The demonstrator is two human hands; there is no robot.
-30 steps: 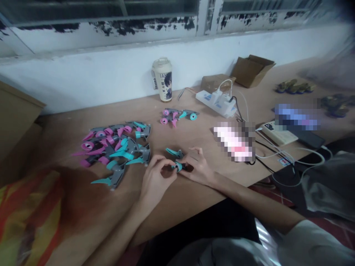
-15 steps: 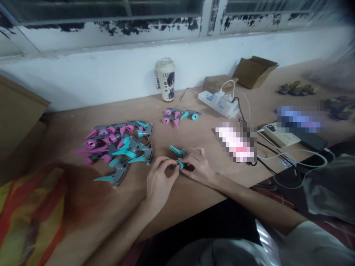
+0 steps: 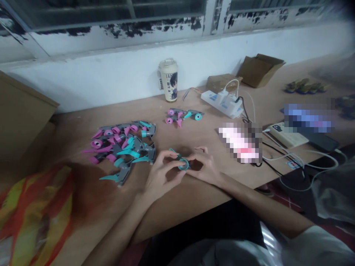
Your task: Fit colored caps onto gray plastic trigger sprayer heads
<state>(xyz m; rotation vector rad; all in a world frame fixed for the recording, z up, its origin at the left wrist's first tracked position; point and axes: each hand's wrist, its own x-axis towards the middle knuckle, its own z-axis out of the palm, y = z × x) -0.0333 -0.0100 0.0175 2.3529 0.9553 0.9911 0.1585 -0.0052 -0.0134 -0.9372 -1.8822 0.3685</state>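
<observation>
Close to the table's front edge, I hold a small plastic piece with a teal ring (image 3: 183,164) between both hands. My left hand (image 3: 163,174) is closed on the ring's left side, its fingers at the rim. From the right, my right hand (image 3: 205,167) pinches the same piece, its thumb and fingertips by the ring. A teal pointed tip shows behind my left fingers; the rest of the piece is hidden. To the left lies a pile of grey plastic pieces (image 3: 122,144) with pink or teal rings and pointed tips. A few similar pieces (image 3: 181,114) lie farther back.
A printed coffee cup (image 3: 169,81) stands by the wall. Right of it are a power strip (image 3: 222,103) with plugs and cables, an open cardboard box (image 3: 259,70), a blurred-out bright object (image 3: 238,142) and a pale power bank (image 3: 288,135). A red-yellow bag (image 3: 36,214) is at left.
The teal ring has turned so its opening faces me more. My left fingers have shifted over its rim, and my right fingers have drawn back slightly. The view has moved a little left.
</observation>
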